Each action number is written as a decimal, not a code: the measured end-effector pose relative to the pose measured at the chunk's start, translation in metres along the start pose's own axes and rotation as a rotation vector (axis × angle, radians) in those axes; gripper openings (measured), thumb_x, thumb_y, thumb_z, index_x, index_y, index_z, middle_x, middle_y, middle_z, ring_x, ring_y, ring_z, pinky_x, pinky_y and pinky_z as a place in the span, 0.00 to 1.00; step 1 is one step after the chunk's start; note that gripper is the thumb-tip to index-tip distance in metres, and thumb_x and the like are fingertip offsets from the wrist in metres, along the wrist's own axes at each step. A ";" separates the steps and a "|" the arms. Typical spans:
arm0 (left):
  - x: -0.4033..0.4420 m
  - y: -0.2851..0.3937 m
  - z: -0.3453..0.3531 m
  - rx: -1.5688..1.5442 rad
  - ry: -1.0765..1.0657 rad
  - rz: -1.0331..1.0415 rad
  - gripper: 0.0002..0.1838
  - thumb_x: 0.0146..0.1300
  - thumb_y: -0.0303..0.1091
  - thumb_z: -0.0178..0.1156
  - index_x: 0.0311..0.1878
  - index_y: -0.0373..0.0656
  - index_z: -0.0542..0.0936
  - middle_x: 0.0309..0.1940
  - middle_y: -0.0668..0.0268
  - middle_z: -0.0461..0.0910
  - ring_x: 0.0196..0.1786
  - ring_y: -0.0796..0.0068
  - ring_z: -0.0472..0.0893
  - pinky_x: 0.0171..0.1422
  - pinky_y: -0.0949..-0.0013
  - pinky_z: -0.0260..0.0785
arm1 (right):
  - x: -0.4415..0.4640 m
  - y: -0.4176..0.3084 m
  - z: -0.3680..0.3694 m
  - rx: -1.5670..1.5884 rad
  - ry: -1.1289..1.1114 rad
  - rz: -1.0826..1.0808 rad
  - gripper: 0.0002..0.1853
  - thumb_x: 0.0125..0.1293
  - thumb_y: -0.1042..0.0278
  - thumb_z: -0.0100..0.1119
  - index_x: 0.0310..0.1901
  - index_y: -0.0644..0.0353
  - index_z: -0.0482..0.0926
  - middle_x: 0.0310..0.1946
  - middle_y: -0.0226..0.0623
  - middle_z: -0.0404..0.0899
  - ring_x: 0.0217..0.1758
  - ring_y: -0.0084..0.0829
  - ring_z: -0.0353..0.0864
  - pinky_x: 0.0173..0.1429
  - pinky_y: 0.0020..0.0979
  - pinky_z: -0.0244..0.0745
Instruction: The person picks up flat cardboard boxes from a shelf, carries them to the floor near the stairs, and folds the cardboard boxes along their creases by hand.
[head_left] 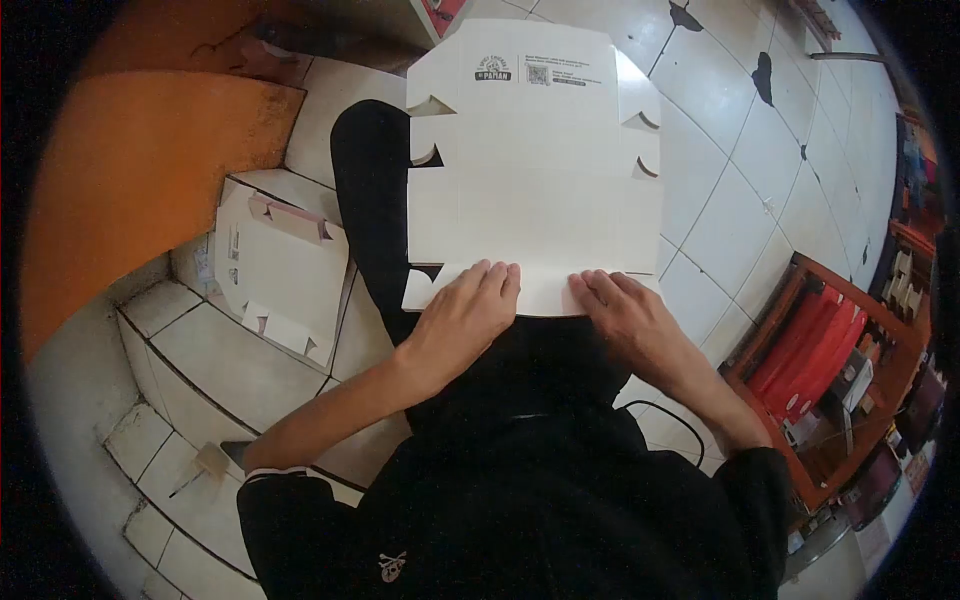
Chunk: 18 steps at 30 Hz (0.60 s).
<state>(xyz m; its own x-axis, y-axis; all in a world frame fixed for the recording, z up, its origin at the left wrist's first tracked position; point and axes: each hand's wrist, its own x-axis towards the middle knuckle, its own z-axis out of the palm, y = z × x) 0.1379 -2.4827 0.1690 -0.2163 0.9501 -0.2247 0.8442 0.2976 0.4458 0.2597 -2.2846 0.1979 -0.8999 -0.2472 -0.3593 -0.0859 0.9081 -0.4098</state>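
A flat, white cardboard box blank [540, 215] lies across my lap, with dark printing and a square code at its far end. Curved notches and tabs run along both of its sides. My left hand [470, 305] has its fingers pressed together over the near flap, left of the middle. On the right part of the same flap, my right hand [625, 305] is closed over the edge with bent fingers. Both thumbs are hidden from view. The near flap is creased along a line by the fingertips.
More white box blanks [285, 265] lie stacked on the tiled floor at left, beside an orange surface [150, 190]. A wooden-framed shelf [800, 380] holding a red object [808, 355] stands at right. A dark cable [680, 412] curves near my right forearm.
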 end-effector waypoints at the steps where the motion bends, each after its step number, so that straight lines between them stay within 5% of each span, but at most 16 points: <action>1: 0.002 -0.003 -0.005 -0.113 -0.044 -0.002 0.24 0.50 0.20 0.59 0.54 0.26 0.72 0.49 0.46 0.76 0.51 0.51 0.79 0.58 0.62 0.72 | 0.003 0.004 -0.005 -0.007 0.004 -0.002 0.21 0.56 0.75 0.52 0.52 0.74 0.72 0.46 0.49 0.74 0.52 0.42 0.76 0.58 0.37 0.73; 6: 0.027 -0.040 -0.012 -0.352 -0.173 -0.001 0.18 0.49 0.22 0.61 0.46 0.32 0.79 0.36 0.49 0.80 0.39 0.54 0.81 0.45 0.60 0.73 | 0.033 0.034 -0.025 0.242 -0.244 -0.017 0.16 0.51 0.84 0.58 0.45 0.64 0.79 0.36 0.44 0.80 0.41 0.43 0.81 0.48 0.39 0.77; 10: 0.055 -0.075 -0.025 -0.622 -0.438 -0.011 0.10 0.52 0.26 0.64 0.38 0.36 0.83 0.21 0.54 0.79 0.27 0.64 0.79 0.34 0.63 0.70 | 0.061 0.055 -0.033 0.279 -0.333 -0.065 0.07 0.55 0.80 0.59 0.36 0.65 0.81 0.28 0.44 0.81 0.34 0.44 0.81 0.41 0.40 0.76; 14: 0.073 -0.086 -0.042 -0.681 -0.688 -0.203 0.11 0.52 0.31 0.67 0.39 0.37 0.82 0.21 0.55 0.79 0.26 0.74 0.75 0.32 0.64 0.67 | 0.079 0.070 -0.023 0.421 -0.348 0.014 0.06 0.59 0.71 0.59 0.29 0.65 0.78 0.25 0.49 0.79 0.33 0.46 0.80 0.40 0.41 0.73; 18: 0.049 -0.086 -0.015 -0.479 -0.371 0.013 0.12 0.52 0.34 0.67 0.39 0.41 0.82 0.28 0.56 0.81 0.33 0.63 0.81 0.38 0.62 0.71 | 0.063 0.058 -0.032 0.285 -0.300 -0.072 0.06 0.62 0.71 0.54 0.36 0.58 0.81 0.30 0.45 0.81 0.37 0.46 0.80 0.44 0.42 0.74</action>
<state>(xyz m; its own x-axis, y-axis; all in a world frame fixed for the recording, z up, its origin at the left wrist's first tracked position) 0.0472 -2.4609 0.1322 0.0505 0.8836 -0.4656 0.5124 0.3773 0.7715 0.1839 -2.2367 0.1783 -0.7278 -0.4326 -0.5322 0.0153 0.7655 -0.6432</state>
